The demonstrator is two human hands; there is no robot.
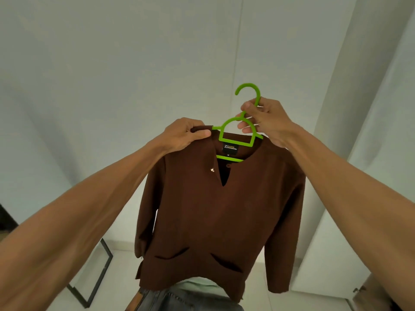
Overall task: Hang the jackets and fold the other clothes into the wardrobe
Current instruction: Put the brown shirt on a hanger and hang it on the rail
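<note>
brown long-sleeved top (213, 221) hanging on bright green hanger (221, 134), front facing viewer, raised in mid-air before pale wall. right hand (265, 120) gripping hanger neck just below hook, fingers curling round it. left hand (182, 138) pinching top's shoulder at hanger's left end, thumb pressing on fabric. hem dangling over what may be jeans (179, 299), blurred at bottom edge. dark-framed panel (89, 277) leaning low at left.
</note>
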